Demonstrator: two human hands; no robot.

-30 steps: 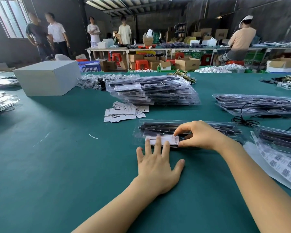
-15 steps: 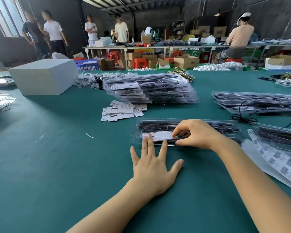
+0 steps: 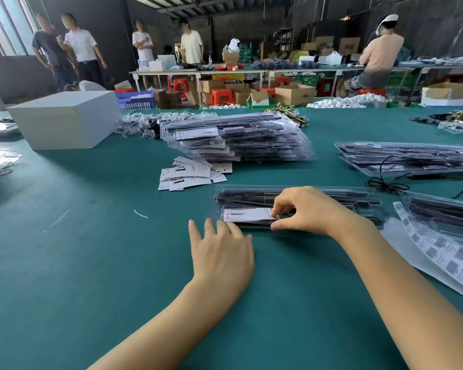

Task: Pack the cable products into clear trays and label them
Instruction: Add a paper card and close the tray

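Labelling step: right hand [image 3: 309,210] pinches the white card [image 3: 247,214] on the clear tray [image 3: 294,206] — left hand [image 3: 221,253], fingers straight, lies just beside it. Next, probably, pressing the card flat.

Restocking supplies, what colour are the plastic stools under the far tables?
Red-orange stools, clearest in the head view.

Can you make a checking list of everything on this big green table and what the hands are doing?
Surface: green felt table.
Job's things: clear plastic tray of black cable with white paper card; stack of packed clear trays; loose white cards; barcode label sheet.
Clutter: white box.
Grippers: left hand flat; right hand pinches card.
Cables: loose black cable.
Surroundings: people, cardboard boxes.
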